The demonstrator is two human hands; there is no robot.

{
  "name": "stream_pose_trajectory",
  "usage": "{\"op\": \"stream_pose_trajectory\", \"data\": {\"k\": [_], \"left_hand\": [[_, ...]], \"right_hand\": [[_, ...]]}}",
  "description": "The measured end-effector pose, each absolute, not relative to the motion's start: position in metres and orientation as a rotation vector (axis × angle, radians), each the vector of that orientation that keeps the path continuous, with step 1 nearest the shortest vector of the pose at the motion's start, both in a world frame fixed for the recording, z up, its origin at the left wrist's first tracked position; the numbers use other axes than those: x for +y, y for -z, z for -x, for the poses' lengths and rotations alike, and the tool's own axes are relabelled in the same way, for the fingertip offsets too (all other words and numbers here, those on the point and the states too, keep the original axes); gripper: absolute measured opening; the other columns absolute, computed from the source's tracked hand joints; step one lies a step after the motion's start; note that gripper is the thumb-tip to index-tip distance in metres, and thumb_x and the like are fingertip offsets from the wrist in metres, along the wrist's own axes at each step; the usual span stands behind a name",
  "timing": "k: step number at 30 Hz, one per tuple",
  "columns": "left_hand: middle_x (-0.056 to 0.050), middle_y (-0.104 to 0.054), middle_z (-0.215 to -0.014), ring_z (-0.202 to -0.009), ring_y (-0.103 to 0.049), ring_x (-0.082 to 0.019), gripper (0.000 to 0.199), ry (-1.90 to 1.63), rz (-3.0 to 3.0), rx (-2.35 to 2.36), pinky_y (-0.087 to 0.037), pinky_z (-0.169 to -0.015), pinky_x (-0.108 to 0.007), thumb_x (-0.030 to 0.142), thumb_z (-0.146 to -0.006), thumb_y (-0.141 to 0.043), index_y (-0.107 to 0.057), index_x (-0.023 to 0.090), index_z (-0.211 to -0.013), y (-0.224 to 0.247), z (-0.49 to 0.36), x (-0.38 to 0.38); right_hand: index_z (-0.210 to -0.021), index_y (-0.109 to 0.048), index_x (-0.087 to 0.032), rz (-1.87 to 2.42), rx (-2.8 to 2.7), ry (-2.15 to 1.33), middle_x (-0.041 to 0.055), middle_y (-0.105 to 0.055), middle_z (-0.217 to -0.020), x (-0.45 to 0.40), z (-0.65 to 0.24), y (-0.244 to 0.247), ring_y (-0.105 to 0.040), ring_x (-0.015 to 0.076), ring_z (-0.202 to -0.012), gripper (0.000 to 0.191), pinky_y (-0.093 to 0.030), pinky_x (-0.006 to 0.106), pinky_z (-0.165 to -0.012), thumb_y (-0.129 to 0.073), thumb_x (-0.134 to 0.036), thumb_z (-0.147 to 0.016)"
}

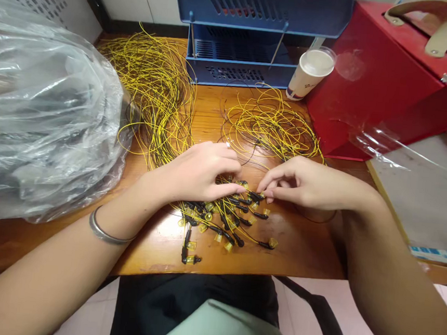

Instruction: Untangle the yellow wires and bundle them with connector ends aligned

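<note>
A pile of wire leads (231, 215) with black sleeved ends and small clear-yellow plastic caps lies near the table's front edge. Over the back of this pile, my left hand (207, 174) curls round some of the yellow and black wires, its thumb along a black-sleeved end. My right hand (300, 182) is closed in a pinch at the tip of one black-sleeved wire end (257, 196), where a yellow cap shows beside the fingertips. Parts of the wires are hidden under my left palm.
Tangled yellow wires (152, 88) spread at the back left, with a looser coil (274, 122) behind my right hand. Around them stand a plastic-wrapped bundle (47, 121), a blue rack (235, 72), a paper cup (310, 73) and a red box (371, 86).
</note>
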State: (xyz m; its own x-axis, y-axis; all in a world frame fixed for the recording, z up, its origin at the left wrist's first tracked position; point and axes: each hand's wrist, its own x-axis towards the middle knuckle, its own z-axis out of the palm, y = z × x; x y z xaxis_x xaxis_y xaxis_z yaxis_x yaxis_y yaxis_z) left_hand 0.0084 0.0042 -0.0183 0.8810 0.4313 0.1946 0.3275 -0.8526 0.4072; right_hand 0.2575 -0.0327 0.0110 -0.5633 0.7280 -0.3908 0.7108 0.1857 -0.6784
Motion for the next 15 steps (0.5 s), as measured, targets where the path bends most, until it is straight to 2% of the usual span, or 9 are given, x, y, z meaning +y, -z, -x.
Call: {"op": "stream_pose_trajectory", "data": {"k": [4,7,9,15], "left_hand": [[-0.006,-0.069,-0.094,-0.09,-0.058,-0.02,0.038,-0.472,-2.696,0.552,-0.044,-0.084,-0.034,0.05,-0.095,-0.056,-0.073,0.017,-0.096,0.016,-0.01,0.002],[-0.005,-0.07,-0.098,-0.091,-0.056,-0.02,0.037,-0.537,-2.712,0.531,-0.043,-0.085,-0.035,0.05,-0.095,-0.056,-0.073,0.018,-0.102,0.016,-0.012,0.0],[-0.006,-0.071,-0.096,-0.09,-0.055,-0.02,0.036,-0.585,-2.737,0.507,-0.043,-0.083,-0.034,0.048,-0.096,-0.056,-0.074,0.018,-0.101,0.017,-0.013,-0.001],[-0.004,-0.073,-0.088,-0.08,-0.056,-0.017,0.025,-0.864,-2.796,0.385,-0.043,-0.073,-0.033,0.032,-0.098,-0.055,-0.075,0.017,-0.093,0.022,-0.015,0.004]], "right_hand": [[-0.093,-0.078,-0.02,1.412,-2.261,-1.324,0.0001,-0.073,-0.075,-0.035,-0.255,-0.013,-0.061,0.0134,-0.064,0.018,-0.044,0.024,-0.057,-0.065,-0.03,-0.084],[-0.089,-0.076,-0.018,1.34,-2.125,-1.243,-0.0025,-0.059,-0.058,-0.039,-0.249,-0.012,-0.047,0.0102,-0.052,0.016,-0.037,0.024,-0.048,-0.068,-0.031,-0.084],[-0.089,-0.076,-0.018,1.293,-2.064,-1.17,-0.004,-0.052,-0.055,-0.042,-0.245,-0.011,-0.04,0.009,-0.049,0.013,-0.033,0.024,-0.046,-0.069,-0.028,-0.083],[-0.09,-0.075,-0.02,1.097,-2.043,-0.981,-0.0014,-0.061,-0.068,-0.047,-0.237,-0.006,-0.042,0.0086,-0.05,0.011,-0.032,0.026,-0.044,-0.075,-0.028,-0.083]]}}
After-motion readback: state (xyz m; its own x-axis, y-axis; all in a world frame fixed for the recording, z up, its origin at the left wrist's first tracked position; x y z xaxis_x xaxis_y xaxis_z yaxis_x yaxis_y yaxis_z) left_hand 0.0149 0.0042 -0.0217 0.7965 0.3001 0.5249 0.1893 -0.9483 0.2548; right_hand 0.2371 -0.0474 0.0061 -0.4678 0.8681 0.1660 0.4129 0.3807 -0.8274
